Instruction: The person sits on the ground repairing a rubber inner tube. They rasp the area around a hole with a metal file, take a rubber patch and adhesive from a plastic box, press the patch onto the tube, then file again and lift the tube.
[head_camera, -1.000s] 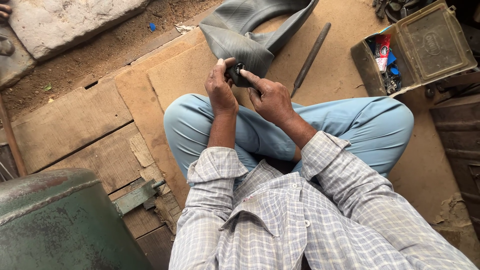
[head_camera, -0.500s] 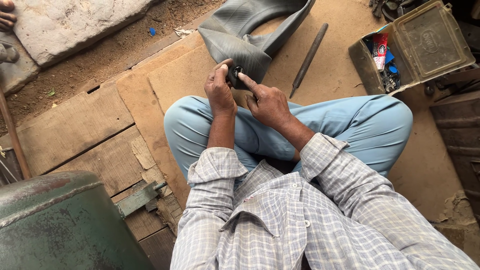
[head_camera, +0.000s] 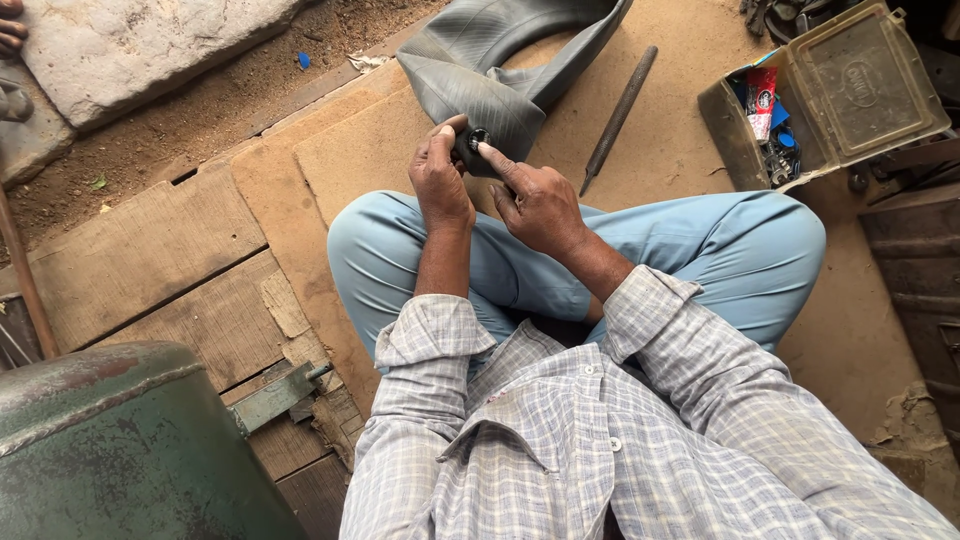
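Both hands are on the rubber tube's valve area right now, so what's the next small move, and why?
Probably press the right hand's index fingertip down on the small round fitting while the left hand steadies the folded black inner tube. The fingertip already rests on the fitting, the left thumb backs the rubber beside it, and the metal file lies untouched on the board.

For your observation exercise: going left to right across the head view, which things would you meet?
Green drum → stone slab → left hand → right hand → metal rod → open tool box.
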